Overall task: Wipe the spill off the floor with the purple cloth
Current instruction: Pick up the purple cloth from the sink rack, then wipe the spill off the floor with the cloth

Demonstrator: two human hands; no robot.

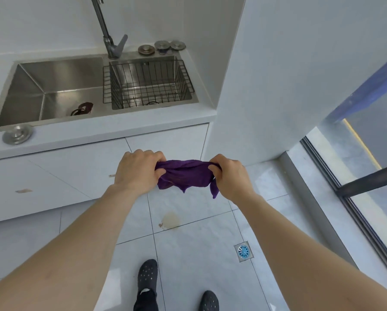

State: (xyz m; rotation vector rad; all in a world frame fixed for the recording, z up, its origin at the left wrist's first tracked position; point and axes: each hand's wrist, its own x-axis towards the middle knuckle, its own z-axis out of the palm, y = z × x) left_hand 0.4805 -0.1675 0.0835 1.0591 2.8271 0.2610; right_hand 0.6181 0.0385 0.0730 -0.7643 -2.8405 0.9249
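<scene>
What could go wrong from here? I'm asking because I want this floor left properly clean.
The purple cloth is bunched between the left hand and right hand; wiped like that, it may smear the spill. The spill crosses a grout line, where residue could stay. Glossy tile near the shoes may be slippery.

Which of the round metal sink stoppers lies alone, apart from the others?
The stopper at the sink's near left corner; the other three sit grouped behind the wire basket.
</scene>
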